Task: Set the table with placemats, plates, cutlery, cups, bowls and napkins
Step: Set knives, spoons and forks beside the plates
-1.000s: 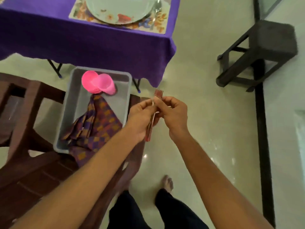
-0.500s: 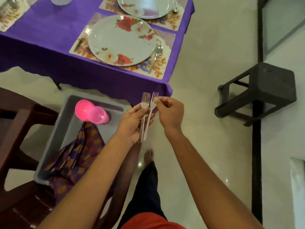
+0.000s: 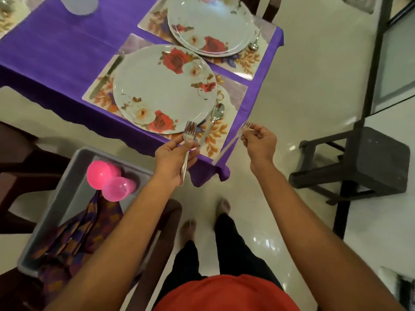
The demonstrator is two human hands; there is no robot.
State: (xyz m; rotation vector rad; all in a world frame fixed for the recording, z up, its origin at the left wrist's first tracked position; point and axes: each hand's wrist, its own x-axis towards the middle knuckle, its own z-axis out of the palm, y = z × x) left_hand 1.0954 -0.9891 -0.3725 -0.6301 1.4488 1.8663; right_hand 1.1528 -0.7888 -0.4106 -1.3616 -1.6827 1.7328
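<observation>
My left hand [image 3: 174, 153] grips a bundle of steel forks [image 3: 188, 140] upright near the table's front corner. My right hand [image 3: 260, 143] pinches a single fork [image 3: 233, 141] by its neck, tines up, handle slanting down-left. Both hover over the near floral placemat [image 3: 221, 131], which carries a floral plate [image 3: 165, 88], a spoon [image 3: 213, 122] on its right and a knife [image 3: 105, 77] on its left. A second placemat [image 3: 251, 61] behind holds another plate [image 3: 211, 24]. The table has a purple cloth [image 3: 56, 52].
A grey bin [image 3: 67, 187] on a brown chair at lower left holds pink cups [image 3: 110, 179] and patterned napkins [image 3: 76, 227]. A dark stool [image 3: 368, 162] stands on the floor to the right. A pale cup [image 3: 78, 4] sits at the table's far side.
The view has come closer to the table. My hands have drawn apart: the right one has pulled a single fork away from the bundle that stays in the left.
</observation>
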